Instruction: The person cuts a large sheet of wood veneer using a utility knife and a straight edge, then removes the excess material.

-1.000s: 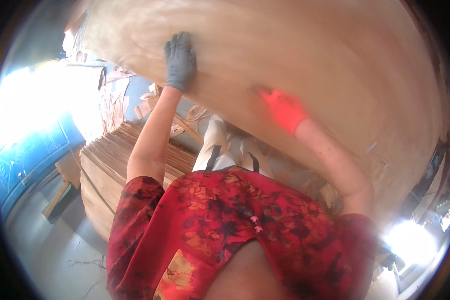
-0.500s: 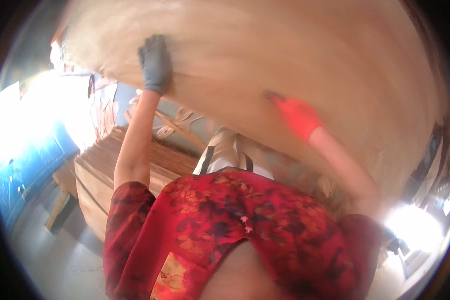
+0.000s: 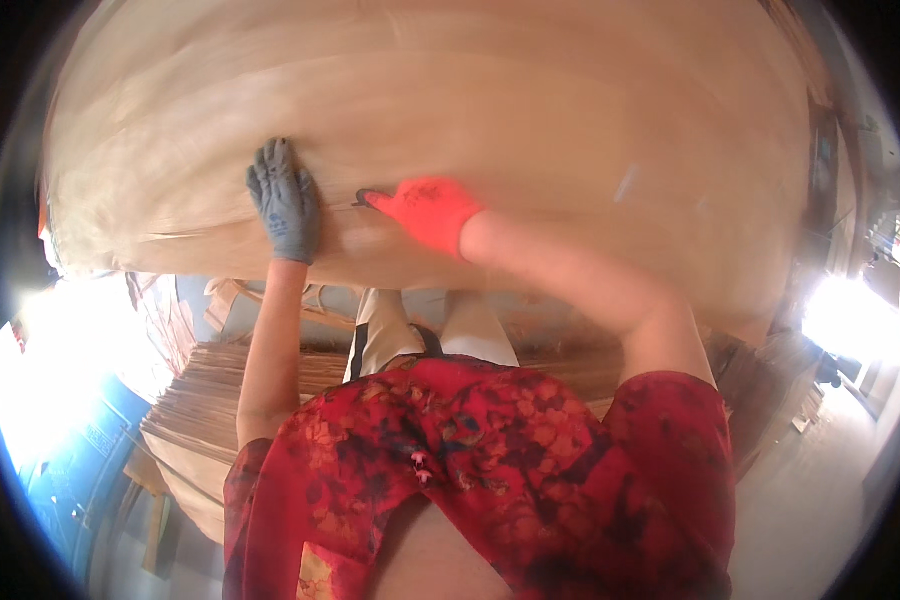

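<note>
A broad sheet of tan wood veneer (image 3: 570,120) spreads across the upper part of the view, with a crease or split running along it on the left. My left hand (image 3: 286,205), in a grey glove, lies flat on the sheet, fingers stretched away from me. To its right, my right hand (image 3: 432,212), in a bright red-orange glove, is closed and held at the sheet's surface. A small dark tip (image 3: 368,198) sticks out from its fingers toward the left hand. Whether that tip is a tool or part of the glove cannot be made out.
Behind my legs stands a stack of thin wood sheets (image 3: 240,375). Torn veneer scraps (image 3: 220,300) lie on the floor past the near edge. A blue surface (image 3: 105,455) is at the lower left, beside strong glare.
My right hand has come leftward across the sheet, close to the left hand. My left hand stays flat and sits slightly lower in the picture. The whole view has turned.
</note>
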`<state>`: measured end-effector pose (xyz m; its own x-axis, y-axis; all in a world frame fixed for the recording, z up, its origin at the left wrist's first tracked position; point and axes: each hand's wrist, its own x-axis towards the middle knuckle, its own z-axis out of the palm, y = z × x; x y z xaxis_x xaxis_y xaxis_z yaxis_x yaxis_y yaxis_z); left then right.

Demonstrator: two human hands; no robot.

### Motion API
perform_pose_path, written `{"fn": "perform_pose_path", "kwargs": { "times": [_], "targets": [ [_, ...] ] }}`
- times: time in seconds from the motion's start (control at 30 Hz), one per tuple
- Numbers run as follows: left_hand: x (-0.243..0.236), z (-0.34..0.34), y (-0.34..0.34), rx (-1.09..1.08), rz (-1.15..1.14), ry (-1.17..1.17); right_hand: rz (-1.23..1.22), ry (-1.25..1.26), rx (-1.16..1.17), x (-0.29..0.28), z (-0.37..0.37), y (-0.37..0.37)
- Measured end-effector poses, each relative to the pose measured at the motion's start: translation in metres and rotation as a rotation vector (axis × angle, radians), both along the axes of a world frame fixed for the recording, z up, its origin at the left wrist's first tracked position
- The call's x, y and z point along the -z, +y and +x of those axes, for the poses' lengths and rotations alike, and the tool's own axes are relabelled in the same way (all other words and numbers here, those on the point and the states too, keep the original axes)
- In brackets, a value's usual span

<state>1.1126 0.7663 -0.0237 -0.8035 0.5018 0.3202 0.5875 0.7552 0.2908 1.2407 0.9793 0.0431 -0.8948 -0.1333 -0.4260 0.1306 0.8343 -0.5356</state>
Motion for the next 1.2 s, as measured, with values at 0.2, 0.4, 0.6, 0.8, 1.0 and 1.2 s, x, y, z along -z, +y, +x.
{"fn": "perform_pose_path", "kwargs": {
  "times": [0.2,0.4,0.6,0.8,1.0,1.2],
  "targets": [
    [-0.003,0.005,0.009,0.013,-0.016,0.051,-0.181,-0.365,0.215,-0.037,0.031,0.073],
    [0.001,0.005,0.011,-0.016,-0.038,0.047,0.010,-0.166,-0.110,-0.011,0.085,0.153],
    [0.001,0.005,0.014,-0.005,-0.048,0.052,0.148,-0.173,-0.283,-0.002,0.110,0.218],
    [0.005,0.004,0.009,-0.013,-0.081,0.042,0.284,-0.205,-0.395,-0.022,0.119,0.270],
    [0.005,0.004,0.014,-0.029,-0.106,0.022,0.117,-0.421,-0.219,-0.043,0.120,0.339],
    [0.008,-0.002,0.016,-0.001,-0.148,0.045,0.330,-0.111,-0.322,-0.036,0.162,0.410]
  ]
}}
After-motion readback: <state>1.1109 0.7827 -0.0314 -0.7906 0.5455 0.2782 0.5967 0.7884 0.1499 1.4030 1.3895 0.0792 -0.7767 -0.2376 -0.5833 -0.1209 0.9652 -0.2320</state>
